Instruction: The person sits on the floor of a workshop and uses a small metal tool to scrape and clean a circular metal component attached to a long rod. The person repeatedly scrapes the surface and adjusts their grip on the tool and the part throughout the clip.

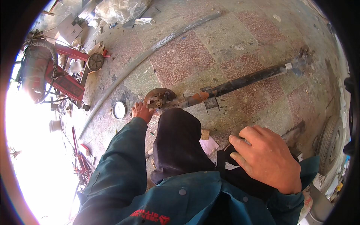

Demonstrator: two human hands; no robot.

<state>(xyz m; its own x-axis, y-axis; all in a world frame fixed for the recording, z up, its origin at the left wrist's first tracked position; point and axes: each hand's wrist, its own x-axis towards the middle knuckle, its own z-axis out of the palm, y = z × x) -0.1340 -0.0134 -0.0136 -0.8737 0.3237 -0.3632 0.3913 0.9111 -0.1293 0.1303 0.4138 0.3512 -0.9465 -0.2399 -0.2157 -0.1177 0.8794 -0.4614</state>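
A long axle tube (245, 80), dark with a rusty section and brackets, lies across the floor in front of me, with a rusty round hub or drum (157, 95) at its left end. My left hand (141, 111) grips this end beside the drum; its fingertips are partly hidden. My right hand (264, 157) is raised at the lower right above my dark-trousered leg, fingers bent and apart, with nothing clearly held. A white-rimmed round dish (119, 110) sits left of my left hand.
A long grey pipe (165, 42) runs diagonally beyond the axle on the tiled floor (251, 26). A red wheeled machine (65, 80) with hoses stands at left, plastic sheeting (120, 10) lies at top, and a tyre (330, 142) is at right. Bright glare covers the lower left.
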